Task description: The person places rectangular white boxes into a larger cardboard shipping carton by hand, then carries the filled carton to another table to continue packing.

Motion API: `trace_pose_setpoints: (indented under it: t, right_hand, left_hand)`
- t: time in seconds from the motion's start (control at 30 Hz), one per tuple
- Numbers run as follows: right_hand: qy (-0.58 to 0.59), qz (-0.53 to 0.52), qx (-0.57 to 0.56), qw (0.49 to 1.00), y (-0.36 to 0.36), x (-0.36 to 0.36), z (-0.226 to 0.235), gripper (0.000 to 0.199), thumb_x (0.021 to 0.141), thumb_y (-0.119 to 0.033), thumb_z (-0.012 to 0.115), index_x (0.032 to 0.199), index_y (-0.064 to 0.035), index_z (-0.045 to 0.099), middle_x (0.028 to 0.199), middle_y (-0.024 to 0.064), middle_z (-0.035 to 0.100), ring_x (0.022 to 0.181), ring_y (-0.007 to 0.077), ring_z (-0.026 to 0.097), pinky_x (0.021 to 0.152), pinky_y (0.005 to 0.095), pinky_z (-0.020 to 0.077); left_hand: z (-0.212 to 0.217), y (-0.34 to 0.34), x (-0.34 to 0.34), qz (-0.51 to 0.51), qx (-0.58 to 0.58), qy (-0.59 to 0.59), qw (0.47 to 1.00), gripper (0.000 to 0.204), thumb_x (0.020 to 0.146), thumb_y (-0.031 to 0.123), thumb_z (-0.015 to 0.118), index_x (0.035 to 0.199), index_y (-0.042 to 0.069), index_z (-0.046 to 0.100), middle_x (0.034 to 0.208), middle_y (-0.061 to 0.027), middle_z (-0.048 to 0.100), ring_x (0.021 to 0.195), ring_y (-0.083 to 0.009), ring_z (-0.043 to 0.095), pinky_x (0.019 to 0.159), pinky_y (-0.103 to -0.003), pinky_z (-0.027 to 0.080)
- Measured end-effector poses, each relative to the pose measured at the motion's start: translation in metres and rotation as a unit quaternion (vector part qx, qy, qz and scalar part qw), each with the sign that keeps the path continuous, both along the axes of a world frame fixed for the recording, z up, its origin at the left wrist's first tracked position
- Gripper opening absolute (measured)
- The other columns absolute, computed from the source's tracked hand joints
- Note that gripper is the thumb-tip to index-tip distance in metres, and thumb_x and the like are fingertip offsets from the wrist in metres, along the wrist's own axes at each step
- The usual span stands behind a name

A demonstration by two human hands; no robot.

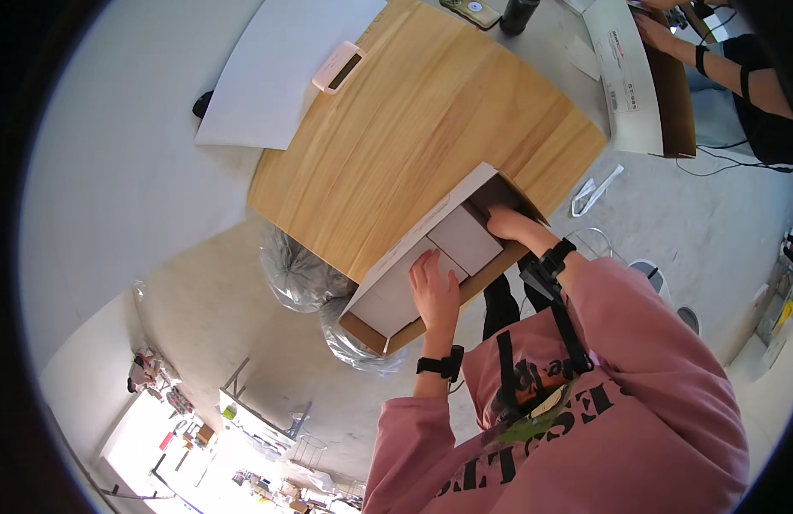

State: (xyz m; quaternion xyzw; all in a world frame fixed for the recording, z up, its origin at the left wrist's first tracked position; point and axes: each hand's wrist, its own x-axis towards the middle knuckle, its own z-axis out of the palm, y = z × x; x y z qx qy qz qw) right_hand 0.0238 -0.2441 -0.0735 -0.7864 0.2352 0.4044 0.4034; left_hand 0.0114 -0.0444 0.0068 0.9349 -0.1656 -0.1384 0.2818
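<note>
A long open carton (430, 220), white outside and brown inside, lies at the near edge of the wooden table. Several small white boxes (468, 240) sit in a row inside it. My left hand (436, 295) rests on the white boxes near the middle of the carton, fingers stretched out and apart. Into the carton's right end reaches my right hand (508, 224), beside the last white box. Its fingertips point down and are mostly hidden, so whether they grip anything does not show.
On the wooden table (414, 111) lie a white sheet (277, 77) and a pink device (338, 68). A phone (472, 10) and a dark bottle (518, 15) are at the far side. Another person's hand (653, 32) is at a second carton (623, 81). Clear plastic bags (298, 274) hang below the left edge.
</note>
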Motion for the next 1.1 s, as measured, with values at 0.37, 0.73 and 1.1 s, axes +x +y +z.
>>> trace_pose_setpoints:
  t: [0.37,0.73,1.1]
  right_hand:
    - [0.072,-0.028,0.035,0.996,0.02,0.003,-0.04,0.032,0.08,-0.015,0.049,0.101,0.0056,0.063,0.109,0.0262,0.059,0.101,0.0362,0.059,0.083,0.0407,0.048]
    - [-0.114,-0.402,0.1,0.903,0.004,-0.033,-0.021,0.036,0.089,-0.027,0.047,0.114,-0.0035,0.056,0.125,0.0147,0.054,0.121,0.0249,0.045,0.098,0.0329,0.034]
    - [-0.094,-0.328,-0.099,0.935,0.012,-0.009,-0.051,0.037,0.09,-0.018,0.042,0.125,-0.0093,0.05,0.13,0.0132,0.049,0.124,0.0303,0.041,0.103,0.0377,0.0323]
  left_hand:
    - [0.007,-0.021,-0.003,-0.01,0.148,0.014,0.989,0.08,0.058,0.021,0.082,0.127,0.01,0.044,0.122,-0.0114,0.041,0.113,-0.0334,0.04,0.096,-0.045,0.035]
    - [0.003,-0.027,-0.006,-0.014,0.175,0.021,0.984,0.082,0.059,0.023,0.082,0.129,0.01,0.042,0.122,-0.0114,0.041,0.113,-0.0339,0.039,0.096,-0.045,0.035]
    - [-0.001,-0.03,-0.01,-0.022,0.173,0.023,0.984,0.082,0.061,0.023,0.082,0.131,0.007,0.041,0.122,-0.0146,0.039,0.115,-0.0342,0.037,0.096,-0.045,0.035]
